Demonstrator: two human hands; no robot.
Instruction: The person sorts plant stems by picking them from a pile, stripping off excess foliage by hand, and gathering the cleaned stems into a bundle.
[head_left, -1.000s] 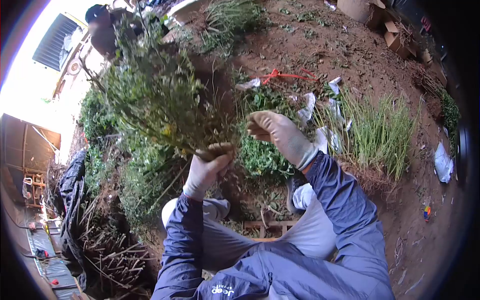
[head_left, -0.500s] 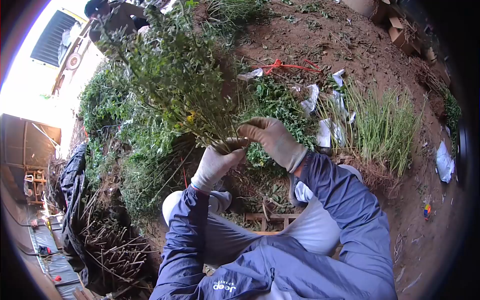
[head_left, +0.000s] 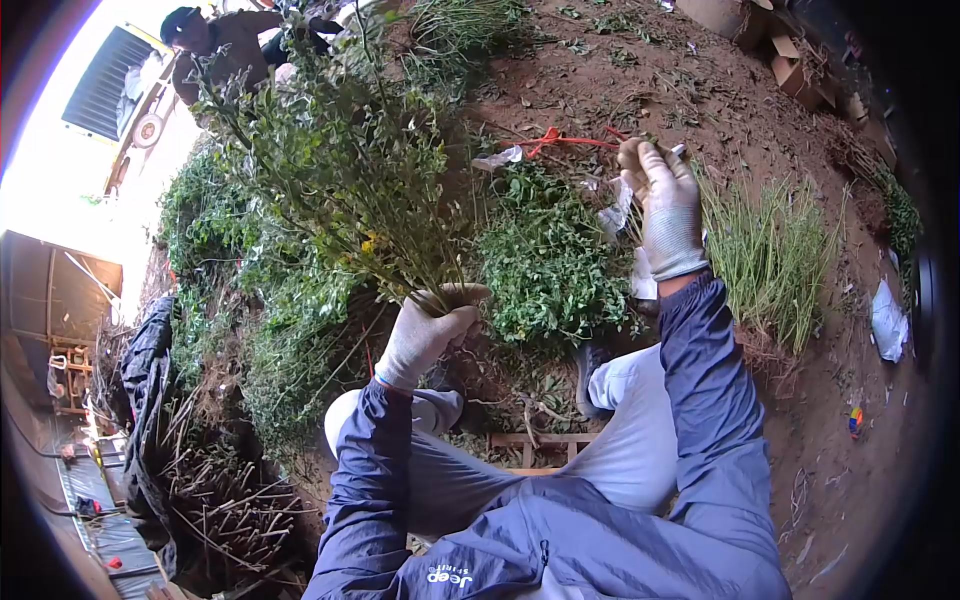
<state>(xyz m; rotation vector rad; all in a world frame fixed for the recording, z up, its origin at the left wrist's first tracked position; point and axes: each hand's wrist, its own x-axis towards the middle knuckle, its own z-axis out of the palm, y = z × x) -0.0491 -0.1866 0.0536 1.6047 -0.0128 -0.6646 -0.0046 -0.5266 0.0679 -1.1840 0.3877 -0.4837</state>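
Observation:
My left hand (head_left: pixel 428 330), in a pale work glove, is closed around the lower stems of a tall bunch of leafy stalks (head_left: pixel 350 190). The bunch leans up and to the left, with a few yellow leaves low in it. My right hand (head_left: pixel 662 205), gloved too, is raised at right with its fingers curled together. Its fingertips are at the right end of a red string (head_left: pixel 570 140). Whether they pinch the string is hidden. Below and between my hands lies a pile of green leafy plants (head_left: pixel 550 260) on the soil.
Upright thin green stems (head_left: pixel 770 260) with roots stand at right, beside white paper scraps (head_left: pixel 643 275). More cut greenery (head_left: pixel 200 210) and a heap of woody sticks (head_left: pixel 235 515) lie at left. A wooden frame (head_left: pixel 535 447) is between my feet. Another person (head_left: pixel 225 50) is at upper left.
My right hand has left the stems by my left hand and moved up and right to the red string's end. My left hand still holds the bunch, shifted slightly left.

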